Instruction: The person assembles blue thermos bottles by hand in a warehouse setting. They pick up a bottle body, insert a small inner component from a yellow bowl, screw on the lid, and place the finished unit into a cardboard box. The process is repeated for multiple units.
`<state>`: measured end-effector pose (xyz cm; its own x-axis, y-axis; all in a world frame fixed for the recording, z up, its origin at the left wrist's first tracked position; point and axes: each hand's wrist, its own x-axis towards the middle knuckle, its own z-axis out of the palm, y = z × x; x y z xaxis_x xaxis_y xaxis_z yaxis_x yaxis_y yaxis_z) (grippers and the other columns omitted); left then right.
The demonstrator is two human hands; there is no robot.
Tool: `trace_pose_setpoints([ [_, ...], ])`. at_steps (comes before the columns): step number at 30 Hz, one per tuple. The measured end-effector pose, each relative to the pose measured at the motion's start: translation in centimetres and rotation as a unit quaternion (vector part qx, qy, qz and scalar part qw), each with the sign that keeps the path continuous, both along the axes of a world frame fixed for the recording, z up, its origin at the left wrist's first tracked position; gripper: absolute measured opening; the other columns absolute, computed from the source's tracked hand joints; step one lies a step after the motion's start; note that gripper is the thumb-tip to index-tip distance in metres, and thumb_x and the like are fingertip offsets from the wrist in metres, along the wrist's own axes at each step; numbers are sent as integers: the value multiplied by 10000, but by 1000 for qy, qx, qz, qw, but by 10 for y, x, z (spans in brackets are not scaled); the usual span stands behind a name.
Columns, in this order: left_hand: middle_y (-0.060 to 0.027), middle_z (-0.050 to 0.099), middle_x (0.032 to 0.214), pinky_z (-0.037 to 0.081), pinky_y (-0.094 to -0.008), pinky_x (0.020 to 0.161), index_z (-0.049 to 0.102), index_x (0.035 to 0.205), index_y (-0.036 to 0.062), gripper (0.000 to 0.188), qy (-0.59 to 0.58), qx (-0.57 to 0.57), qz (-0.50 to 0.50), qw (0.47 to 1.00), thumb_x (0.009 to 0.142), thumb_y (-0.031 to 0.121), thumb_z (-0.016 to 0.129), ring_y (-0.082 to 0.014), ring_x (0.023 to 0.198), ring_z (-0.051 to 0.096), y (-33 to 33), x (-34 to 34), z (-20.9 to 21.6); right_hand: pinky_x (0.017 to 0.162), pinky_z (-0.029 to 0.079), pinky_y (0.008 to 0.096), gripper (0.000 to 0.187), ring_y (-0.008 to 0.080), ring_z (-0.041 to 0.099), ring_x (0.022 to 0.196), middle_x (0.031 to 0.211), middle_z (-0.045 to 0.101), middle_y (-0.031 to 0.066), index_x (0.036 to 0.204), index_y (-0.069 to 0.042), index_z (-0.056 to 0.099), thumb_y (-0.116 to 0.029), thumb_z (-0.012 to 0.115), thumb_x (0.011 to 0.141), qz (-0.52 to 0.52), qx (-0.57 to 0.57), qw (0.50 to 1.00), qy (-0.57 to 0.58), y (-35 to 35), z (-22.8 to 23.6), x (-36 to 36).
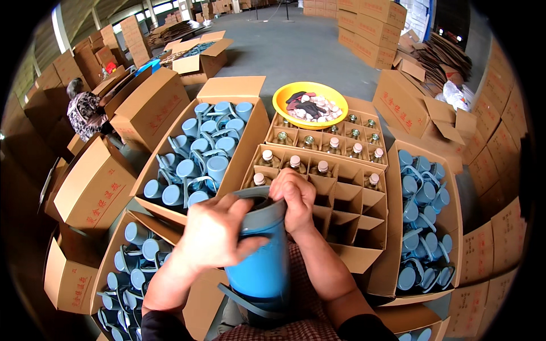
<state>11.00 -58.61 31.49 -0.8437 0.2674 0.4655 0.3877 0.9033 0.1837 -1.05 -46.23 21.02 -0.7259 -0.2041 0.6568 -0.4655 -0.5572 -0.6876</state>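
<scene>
A blue thermos jug body (259, 267) stands upright, slightly tilted, close against my checked apron, its dark round mouth facing up inside a grey collar (266, 220). My left hand (213, 230) grips the collar from the left, fingers over the rim and thumb down the blue side. On the far right of the rim, my right hand (294, 196) is closed with fingers bent over the edge. A blue strap-like handle (250, 302) sticks out low on the jug. Just beyond is a divided carton (358, 250) holding glass liners with pale stoppers (295, 161); several of its cells hold none.
A yellow basin (278, 105) of pale stoppers and dark cloth rests on another liner carton. Open cartons of blue jug parts stand left (200, 145), lower left (136, 278) and right (424, 216). At the far left, a person (88, 111) bends among boxes. Cartons are stacked along the right.
</scene>
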Motion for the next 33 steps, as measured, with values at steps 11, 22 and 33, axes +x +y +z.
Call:
trace_pose_setpoints([
  [11, -129, 628, 701, 519, -329, 563, 626, 776, -9, 339, 125, 145, -77, 978, 574, 214, 783, -277, 642, 654, -9, 22, -6, 782, 422, 359, 429, 203, 498, 749, 739, 490, 81, 731, -20, 488, -397, 474, 935, 142, -101, 983, -59, -9, 20, 16],
  [22, -152, 642, 739, 523, -323, 575, 620, 769, -18, 336, 134, 211, -147, 957, 538, 199, 732, -288, 650, 655, -16, 13, -24, 615, 419, 302, 462, 174, 478, 606, 612, 470, 63, 577, -36, 459, -305, 464, 953, 131, -127, 982, -48, 1, 11, 14],
  [33, -108, 560, 660, 471, -377, 502, 543, 729, 34, 351, 72, -16, 60, 996, 576, 248, 776, -294, 556, 585, 37, -9, -13, 593, 417, 276, 440, 125, 490, 568, 587, 518, 46, 593, -24, 488, -291, 461, 941, 17, -35, 995, -90, 2, -13, -6],
])
